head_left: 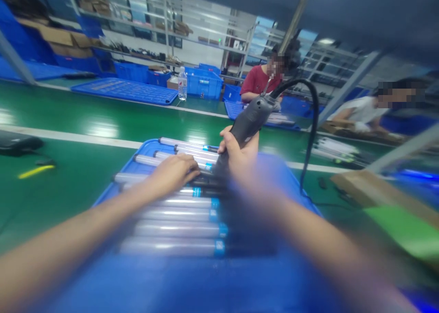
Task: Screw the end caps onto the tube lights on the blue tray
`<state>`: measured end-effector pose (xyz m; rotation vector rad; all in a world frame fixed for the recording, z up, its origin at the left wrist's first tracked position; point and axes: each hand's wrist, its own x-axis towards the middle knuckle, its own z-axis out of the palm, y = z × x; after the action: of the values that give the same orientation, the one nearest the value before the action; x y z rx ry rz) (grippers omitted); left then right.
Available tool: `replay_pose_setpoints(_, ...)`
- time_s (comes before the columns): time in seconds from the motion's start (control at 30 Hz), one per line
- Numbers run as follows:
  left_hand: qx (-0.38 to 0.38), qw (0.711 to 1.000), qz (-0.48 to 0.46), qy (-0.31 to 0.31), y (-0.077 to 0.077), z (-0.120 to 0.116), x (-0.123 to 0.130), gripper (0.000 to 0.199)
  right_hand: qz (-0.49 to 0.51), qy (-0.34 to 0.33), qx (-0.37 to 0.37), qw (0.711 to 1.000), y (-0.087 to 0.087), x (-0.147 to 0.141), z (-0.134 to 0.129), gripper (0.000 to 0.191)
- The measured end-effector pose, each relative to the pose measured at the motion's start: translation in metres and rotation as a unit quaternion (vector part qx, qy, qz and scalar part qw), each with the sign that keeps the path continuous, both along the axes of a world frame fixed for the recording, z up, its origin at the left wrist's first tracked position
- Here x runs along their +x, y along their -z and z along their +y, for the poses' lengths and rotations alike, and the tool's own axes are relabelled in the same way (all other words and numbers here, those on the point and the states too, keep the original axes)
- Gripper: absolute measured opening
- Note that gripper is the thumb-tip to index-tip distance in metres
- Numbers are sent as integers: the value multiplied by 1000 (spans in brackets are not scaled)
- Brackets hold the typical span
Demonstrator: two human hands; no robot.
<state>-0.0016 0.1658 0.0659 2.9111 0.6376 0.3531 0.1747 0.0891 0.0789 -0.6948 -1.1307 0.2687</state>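
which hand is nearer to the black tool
The right: the right hand is wrapped around the black tool. The left hand is off to its left, over the clear tubes.

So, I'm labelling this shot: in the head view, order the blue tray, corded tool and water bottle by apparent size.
1. Blue tray
2. Corded tool, in the right hand
3. Water bottle, farther off
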Motion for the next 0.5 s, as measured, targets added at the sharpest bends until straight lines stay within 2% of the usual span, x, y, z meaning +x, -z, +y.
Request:
replay_pose_setpoints(0.23, 27, 999, 16, -13, 23, 2, 0, 34, -15, 24, -30, 999, 12, 11, 13, 30)
replay_pose_setpoints(0.5, 50, 999, 8, -5, 26, -1, -1, 35, -17, 18, -28, 999, 20, 8, 18, 29)
